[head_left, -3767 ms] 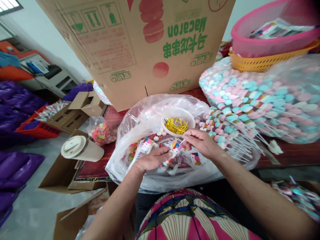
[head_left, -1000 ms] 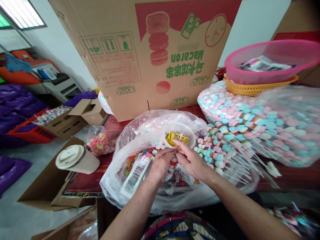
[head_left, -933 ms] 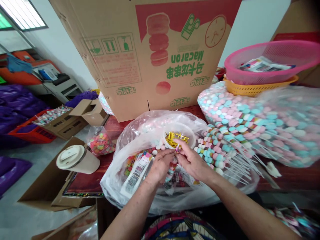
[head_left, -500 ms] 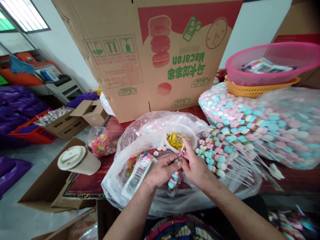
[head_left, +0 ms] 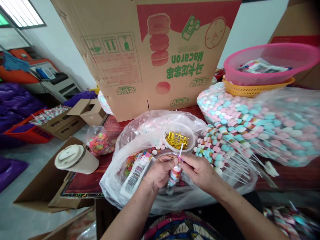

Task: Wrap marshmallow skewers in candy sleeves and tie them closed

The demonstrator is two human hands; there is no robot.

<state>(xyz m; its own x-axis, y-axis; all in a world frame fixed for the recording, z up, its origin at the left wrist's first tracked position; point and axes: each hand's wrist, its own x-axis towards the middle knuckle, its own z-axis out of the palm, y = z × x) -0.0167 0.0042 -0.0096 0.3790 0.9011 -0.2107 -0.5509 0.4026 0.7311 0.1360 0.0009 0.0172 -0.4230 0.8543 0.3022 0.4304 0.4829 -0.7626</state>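
Observation:
My left hand (head_left: 160,170) and my right hand (head_left: 198,170) are closed together on one bagged candy skewer (head_left: 175,173), pastel beads in a clear sleeve with its white stick poking up. Both pinch at the sleeve's neck, fingertips touching. Just beyond them sits a white bowl (head_left: 167,131) of gold twist ties (head_left: 177,139). To the right lies a heap of loose candy skewers (head_left: 217,150). Printed sleeves (head_left: 136,173) lie to the left on a clear plastic bag (head_left: 140,133).
A big Macaron carton (head_left: 150,53) stands behind. Right: a large bag of skewers (head_left: 262,120) under yellow (head_left: 252,90) and pink (head_left: 270,61) baskets. Left: a lidded cup (head_left: 75,160), a small candy bag (head_left: 100,143), open cartons (head_left: 72,116). The red table's edge (head_left: 85,186) is near.
Earlier my hands held a printed sleeve near the bowl. Over the last second they drew back toward me with the bagged skewer, pinching its neck, the stick now upright.

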